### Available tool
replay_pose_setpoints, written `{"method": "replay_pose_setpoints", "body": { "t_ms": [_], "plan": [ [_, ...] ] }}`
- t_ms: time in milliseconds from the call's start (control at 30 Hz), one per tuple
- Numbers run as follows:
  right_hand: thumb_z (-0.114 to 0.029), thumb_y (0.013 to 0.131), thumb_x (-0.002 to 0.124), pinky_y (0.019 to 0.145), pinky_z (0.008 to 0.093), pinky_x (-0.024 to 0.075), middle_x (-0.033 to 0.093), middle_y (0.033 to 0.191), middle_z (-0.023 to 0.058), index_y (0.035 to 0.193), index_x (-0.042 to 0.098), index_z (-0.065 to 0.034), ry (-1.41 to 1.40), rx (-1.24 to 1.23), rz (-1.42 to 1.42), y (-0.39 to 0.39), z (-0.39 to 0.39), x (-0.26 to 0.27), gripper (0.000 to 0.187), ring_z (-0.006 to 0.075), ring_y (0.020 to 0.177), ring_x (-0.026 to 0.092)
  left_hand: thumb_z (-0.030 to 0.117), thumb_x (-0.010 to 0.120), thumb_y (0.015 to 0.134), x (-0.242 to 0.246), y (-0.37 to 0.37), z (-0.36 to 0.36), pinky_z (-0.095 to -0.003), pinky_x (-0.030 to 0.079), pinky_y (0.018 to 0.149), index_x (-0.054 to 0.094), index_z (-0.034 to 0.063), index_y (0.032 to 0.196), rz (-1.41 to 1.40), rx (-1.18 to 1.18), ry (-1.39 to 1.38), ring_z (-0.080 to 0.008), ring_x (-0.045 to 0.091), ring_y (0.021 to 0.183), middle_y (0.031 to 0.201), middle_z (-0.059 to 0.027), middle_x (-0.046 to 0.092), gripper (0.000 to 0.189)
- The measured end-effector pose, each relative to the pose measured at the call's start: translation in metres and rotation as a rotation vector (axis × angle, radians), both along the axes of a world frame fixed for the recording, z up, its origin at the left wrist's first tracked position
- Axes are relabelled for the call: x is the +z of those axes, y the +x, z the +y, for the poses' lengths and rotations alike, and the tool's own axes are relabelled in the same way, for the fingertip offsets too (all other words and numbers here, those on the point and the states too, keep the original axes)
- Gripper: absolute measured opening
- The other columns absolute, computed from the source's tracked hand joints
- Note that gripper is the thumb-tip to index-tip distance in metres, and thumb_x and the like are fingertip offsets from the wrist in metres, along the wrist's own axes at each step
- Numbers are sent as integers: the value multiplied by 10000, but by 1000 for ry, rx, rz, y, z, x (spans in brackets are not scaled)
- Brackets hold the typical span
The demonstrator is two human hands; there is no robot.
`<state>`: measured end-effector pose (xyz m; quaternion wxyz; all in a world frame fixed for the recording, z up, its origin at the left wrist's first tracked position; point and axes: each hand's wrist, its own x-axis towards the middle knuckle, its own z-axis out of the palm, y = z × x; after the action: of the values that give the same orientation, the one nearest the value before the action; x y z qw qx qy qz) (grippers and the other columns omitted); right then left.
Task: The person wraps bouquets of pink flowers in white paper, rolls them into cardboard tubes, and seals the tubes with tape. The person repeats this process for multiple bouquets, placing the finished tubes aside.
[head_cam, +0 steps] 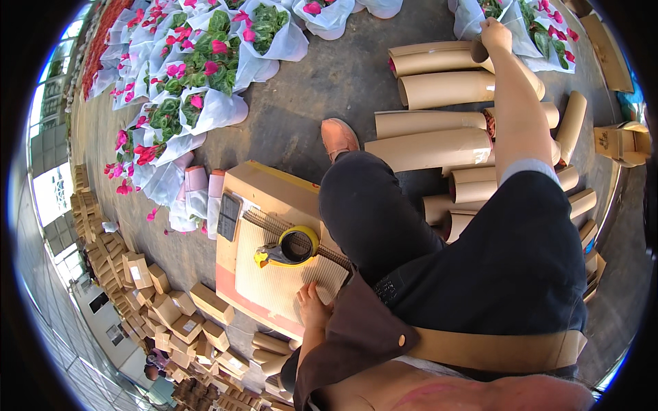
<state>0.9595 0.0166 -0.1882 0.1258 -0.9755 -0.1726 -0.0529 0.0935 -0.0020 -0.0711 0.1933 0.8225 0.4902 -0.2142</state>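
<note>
My left hand [312,307] rests with bent fingers on a corrugated cardboard sheet [277,277], which lies on a cardboard box [267,187]. A yellow and black tape dispenser [288,247] sits on the sheet beyond that hand. Far out at the upper right, my right hand [496,35] has its fingers curled beside a white plastic sleeve [468,23] around a pink-flowered cyclamen [558,33]. Under it is the dark round end of a brown cylinder [479,50]. Which of the two it grips, I cannot tell.
Rolled cardboard tubes [437,149] lie across the floor at the right. Many sleeved cyclamens [195,72] stand at the upper left. A phone [229,216] lies on the box edge. Cardboard boxes [169,313] are heaped at the lower left; a person [154,365] is behind them.
</note>
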Motion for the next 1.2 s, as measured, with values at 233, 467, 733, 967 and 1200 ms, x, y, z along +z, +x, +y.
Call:
{"method": "replay_pose_setpoints", "body": {
  "t_ms": [233,467,733,967,1200],
  "plan": [
    [-275,959,660,752,339,512,692,842,88,953,629,-55,920,401,-223,-130,15,158,222,240,783,658,79,595,869,6,6,-1,-456,566,889,427,174,1466,156,5,99,-360,568,1167,1411,-95,469,627],
    [-72,998,516,883,359,519,677,974,123,995,583,-27,2016,930,645,-309,59,350,81,211,914,641,110,552,896,-11,-22,-25,-403,610,775,438,79,1452,183,-19,359,-367,618,1075,1431,-118,500,568],
    [-109,1012,554,705,226,424,574,876,-42,989,594,-74,1125,1423,1333,-601,53,327,59,48,776,503,165,507,950,-38,-29,-54,-465,567,895,463,24,1451,78,199,283,-368,562,1230,1446,-179,499,522],
    [-332,782,833,1087,441,407,411,1478,196,1460,426,-85,295,2312,307,-735,35,183,829,404,1273,498,256,459,975,-56,-31,-66,-557,384,1079,472,21,1449,119,35,553,-371,423,1368,1479,-173,478,529],
    [-285,689,854,945,454,536,427,1356,194,1521,329,-172,33,2058,428,-748,39,129,990,409,1139,595,245,508,939,-53,-30,-70,-395,558,834,514,11,1417,12,227,463,-356,558,1134,1246,-188,588,532]
  ]
}}
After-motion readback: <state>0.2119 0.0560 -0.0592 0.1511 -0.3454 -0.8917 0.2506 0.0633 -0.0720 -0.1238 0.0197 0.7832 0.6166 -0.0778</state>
